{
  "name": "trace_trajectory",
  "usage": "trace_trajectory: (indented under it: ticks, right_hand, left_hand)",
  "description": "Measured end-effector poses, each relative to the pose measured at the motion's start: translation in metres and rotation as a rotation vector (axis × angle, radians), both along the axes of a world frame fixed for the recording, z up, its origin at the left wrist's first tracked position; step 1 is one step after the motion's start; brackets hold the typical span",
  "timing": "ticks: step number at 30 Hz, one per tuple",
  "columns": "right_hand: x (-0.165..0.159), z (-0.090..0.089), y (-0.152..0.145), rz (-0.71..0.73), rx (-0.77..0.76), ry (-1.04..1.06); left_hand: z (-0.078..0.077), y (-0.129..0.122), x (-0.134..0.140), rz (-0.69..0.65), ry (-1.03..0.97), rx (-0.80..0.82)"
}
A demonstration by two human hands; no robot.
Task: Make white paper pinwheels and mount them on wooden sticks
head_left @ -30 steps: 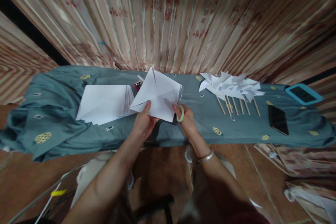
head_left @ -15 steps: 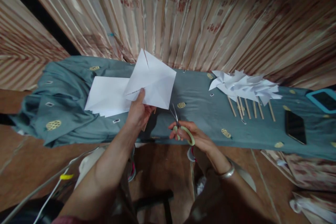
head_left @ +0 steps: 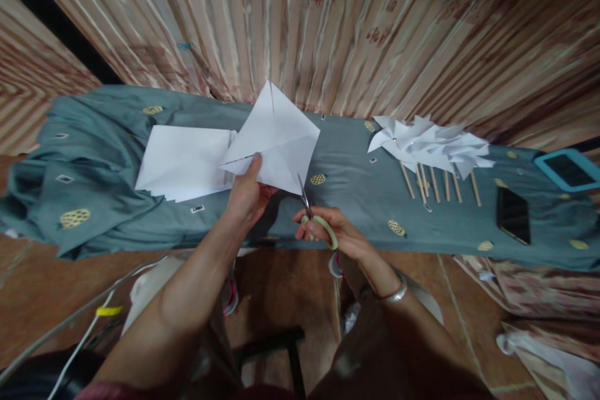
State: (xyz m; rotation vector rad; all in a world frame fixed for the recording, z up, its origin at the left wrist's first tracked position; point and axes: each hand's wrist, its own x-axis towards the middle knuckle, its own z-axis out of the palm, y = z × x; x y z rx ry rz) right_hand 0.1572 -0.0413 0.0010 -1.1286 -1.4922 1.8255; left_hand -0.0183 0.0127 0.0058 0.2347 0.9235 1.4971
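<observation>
My left hand [head_left: 249, 195] pinches a square white sheet of paper [head_left: 276, 131], thumb on top. Slits run in from its top corner and its left corner. In my right hand [head_left: 330, 226] are scissors [head_left: 325, 232] with pale green handles. Their blades straddle the sheet's lower right corner, one blade lying over the paper. A stack of white paper [head_left: 182, 159] lies on the cloth to the left of the held sheet, partly behind it.
Several white paper pinwheels [head_left: 431, 144] on wooden sticks lie on the green cloth [head_left: 347, 200] at right. Beyond them are a black phone [head_left: 514, 215] and a blue-framed device [head_left: 569, 169]. A pleated curtain [head_left: 300, 31] hangs behind the table.
The scissors have moved up to the sheet's lower right corner, where their blades now meet the paper. The sheet has turned slightly. The whole view has shifted a little.
</observation>
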Motion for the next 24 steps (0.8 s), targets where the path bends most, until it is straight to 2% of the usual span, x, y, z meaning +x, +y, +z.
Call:
trace_trajectory:
  ticks: [7,14,24]
  right_hand:
    - [-0.0011,0.0043,0.001,-0.011,0.008,0.015]
    - [-0.0011,0.0006,0.0009,-0.026,0.002,0.015]
    - [-0.0044,0.0044,0.0,-0.06,-0.068,0.009]
  left_hand:
    - [-0.0022,-0.0014,-0.0008,-0.007,0.006,0.034]
    - [-0.0038,-0.0006,-0.0014,-0.009,0.002,0.03]
    - [0.0006,-0.0001,-0.0029,-0.001,0.031,0.0]
